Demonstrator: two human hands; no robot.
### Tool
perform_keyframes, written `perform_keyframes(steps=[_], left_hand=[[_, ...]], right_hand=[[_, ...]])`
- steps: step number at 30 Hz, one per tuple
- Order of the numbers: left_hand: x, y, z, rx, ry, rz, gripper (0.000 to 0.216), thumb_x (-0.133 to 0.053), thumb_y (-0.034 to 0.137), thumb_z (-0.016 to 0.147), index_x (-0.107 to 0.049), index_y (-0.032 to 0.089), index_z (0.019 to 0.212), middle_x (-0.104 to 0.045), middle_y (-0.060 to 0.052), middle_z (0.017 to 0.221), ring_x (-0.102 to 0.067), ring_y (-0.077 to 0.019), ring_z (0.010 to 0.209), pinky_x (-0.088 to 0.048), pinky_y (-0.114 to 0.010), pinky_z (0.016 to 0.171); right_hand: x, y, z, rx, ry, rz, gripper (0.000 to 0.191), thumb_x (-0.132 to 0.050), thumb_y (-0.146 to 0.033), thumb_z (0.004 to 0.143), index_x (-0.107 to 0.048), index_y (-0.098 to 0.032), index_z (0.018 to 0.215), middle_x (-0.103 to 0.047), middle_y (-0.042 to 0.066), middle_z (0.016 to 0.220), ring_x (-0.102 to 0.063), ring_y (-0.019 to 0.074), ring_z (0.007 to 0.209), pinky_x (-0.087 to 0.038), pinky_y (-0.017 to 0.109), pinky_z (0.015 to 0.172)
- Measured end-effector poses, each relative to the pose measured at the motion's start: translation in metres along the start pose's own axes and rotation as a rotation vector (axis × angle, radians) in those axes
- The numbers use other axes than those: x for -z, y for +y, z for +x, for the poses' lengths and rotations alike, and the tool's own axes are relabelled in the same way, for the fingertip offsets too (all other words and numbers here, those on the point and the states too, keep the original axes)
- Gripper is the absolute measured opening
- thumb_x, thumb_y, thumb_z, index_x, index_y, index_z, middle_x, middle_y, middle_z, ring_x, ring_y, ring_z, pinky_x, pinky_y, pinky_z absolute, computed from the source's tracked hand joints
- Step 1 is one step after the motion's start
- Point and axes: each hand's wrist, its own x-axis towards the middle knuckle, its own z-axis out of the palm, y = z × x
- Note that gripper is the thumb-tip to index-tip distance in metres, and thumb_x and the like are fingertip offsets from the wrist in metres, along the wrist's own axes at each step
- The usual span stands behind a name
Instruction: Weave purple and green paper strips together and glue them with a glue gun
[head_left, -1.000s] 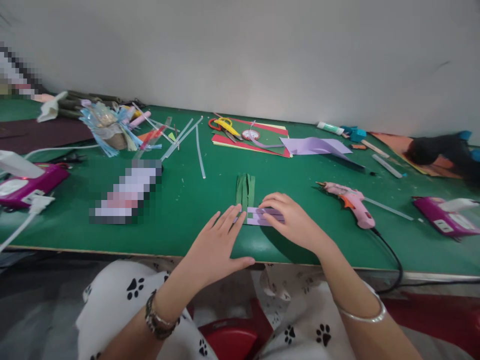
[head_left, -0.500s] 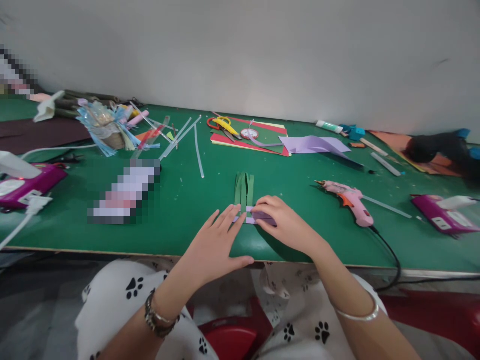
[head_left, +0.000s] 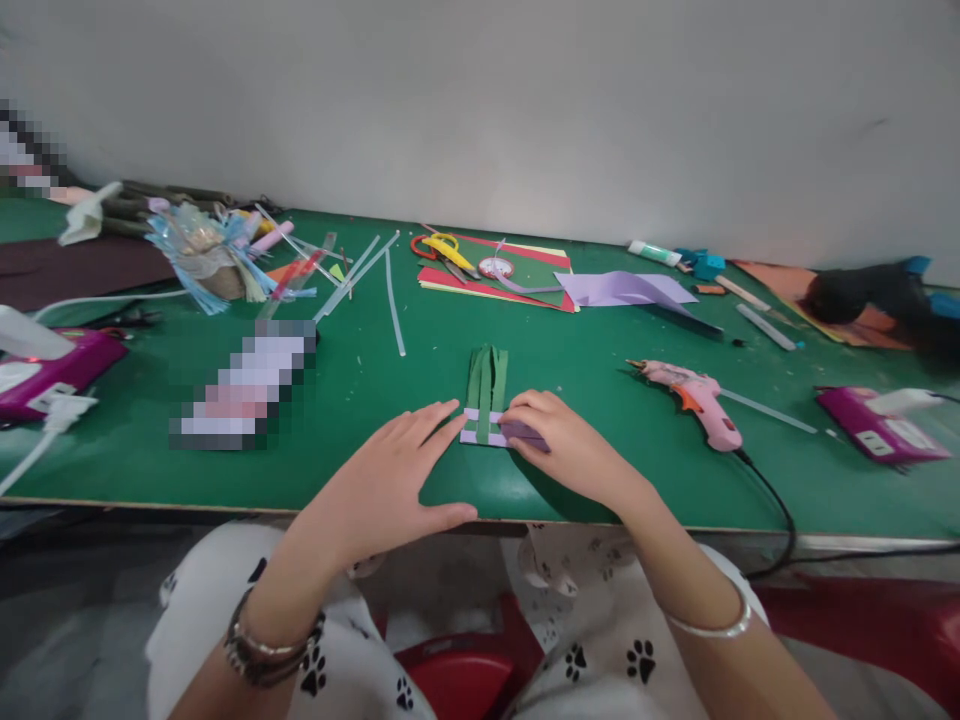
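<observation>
Green strips (head_left: 487, 380) lie side by side near the front edge of the table (head_left: 360, 390), with lilac strips (head_left: 480, 427) woven across their near ends. My right hand (head_left: 570, 450) pinches the lilac ends, fingers curled. My left hand (head_left: 382, 490) lies flat and spread, holding nothing, fingertips just beside the weave. Pink glue gun (head_left: 697, 405) to the right.

Head-worn view, down over near table (head_left: 360, 400)

A craft workshop: a long green worktable (head_left: 360, 390) against a bare wall (head_left: 480, 110), with a pink glue gun (head_left: 697, 405) lying on it. Left of the glue gun lie woven paper strips (head_left: 486, 395) and, farther off, clear glue sticks (head_left: 393, 300); behind it to the left, scissors (head_left: 444, 248) rest on stacked coloured paper (head_left: 536, 275).
</observation>
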Motion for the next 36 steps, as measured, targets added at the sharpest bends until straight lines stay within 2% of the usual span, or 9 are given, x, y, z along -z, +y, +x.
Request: perform_keyframes(steps=[4, 10, 14, 20, 27, 31, 36], left_hand=[[0.001, -0.003, 0.002, 0.023, -0.008, -0.005, 0.064, -0.037, 0.055, 0.085, -0.033, 0.014, 0.134, -0.037, -0.012, 0.139, -0.04, -0.0241, 0.123, -0.036, -0.036, 0.099], [-0.003, 0.001, 0.009, 0.02, -0.016, 0.04, 0.058, -0.042, 0.045, 0.086, -0.038, 0.01, 0.131, -0.041, -0.013, 0.136, -0.04, -0.0249, 0.123, -0.035, -0.037, 0.1], [-0.004, 0.002, 0.009, 0.013, -0.006, 0.053, 0.059, -0.044, 0.044, 0.086, -0.036, 0.009, 0.132, -0.041, -0.014, 0.136, -0.041, -0.025, 0.122, -0.036, -0.038, 0.099], [-0.005, 0.004, 0.009, -0.013, 0.037, 0.058, 0.055, -0.04, 0.046, 0.086, -0.04, 0.011, 0.129, -0.043, -0.014, 0.134, -0.041, -0.0251, 0.122, -0.037, -0.037, 0.098], [-0.003, 0.002, 0.009, 0.033, 0.049, 0.08, 0.055, -0.04, 0.043, 0.087, -0.039, 0.007, 0.128, -0.045, -0.017, 0.132, -0.042, -0.0263, 0.12, -0.038, -0.038, 0.097], [-0.004, 0.002, 0.01, 0.012, 0.051, 0.061, 0.051, -0.04, 0.041, 0.088, -0.04, 0.01, 0.128, -0.047, -0.015, 0.13, -0.045, -0.0257, 0.118, -0.039, -0.038, 0.096], [-0.004, 0.002, 0.01, 0.005, 0.096, 0.046, 0.05, -0.038, 0.039, 0.088, -0.036, 0.014, 0.13, -0.043, -0.014, 0.134, -0.046, -0.0245, 0.117, -0.041, -0.036, 0.093]], right_hand=[[-0.001, -0.001, 0.0, -0.007, 0.001, -0.012, 0.018, -0.047, -0.017, 0.081, -0.058, -0.017, 0.095, -0.057, 0.007, 0.097, -0.051, 0.0191, 0.09, -0.043, 0.035, 0.08], [-0.002, -0.003, 0.0, -0.032, 0.025, -0.021, 0.024, -0.056, -0.023, 0.077, -0.056, -0.019, 0.101, -0.057, 0.007, 0.099, -0.051, 0.0207, 0.089, -0.043, 0.037, 0.079], [-0.004, -0.004, 0.001, -0.047, 0.025, -0.022, 0.026, -0.057, -0.021, 0.075, -0.056, -0.018, 0.101, -0.058, 0.007, 0.098, -0.051, 0.0208, 0.089, -0.044, 0.036, 0.079], [-0.006, -0.008, 0.002, -0.05, 0.046, -0.055, 0.024, -0.057, -0.025, 0.076, -0.057, -0.02, 0.099, -0.058, 0.006, 0.096, -0.052, 0.0206, 0.088, -0.045, 0.037, 0.077], [-0.006, -0.009, 0.0, -0.044, 0.023, -0.054, 0.03, -0.059, -0.027, 0.075, -0.056, -0.019, 0.103, -0.058, 0.006, 0.099, -0.052, 0.0212, 0.09, -0.045, 0.037, 0.078], [-0.007, -0.009, 0.001, -0.043, 0.046, -0.035, 0.034, -0.061, -0.025, 0.073, -0.053, -0.021, 0.106, -0.058, 0.006, 0.101, -0.052, 0.0213, 0.091, -0.044, 0.038, 0.079], [-0.009, -0.013, 0.004, -0.076, 0.081, -0.005, 0.034, -0.06, -0.02, 0.072, -0.052, -0.02, 0.106, -0.059, 0.007, 0.098, -0.053, 0.0214, 0.089, -0.044, 0.037, 0.077]])
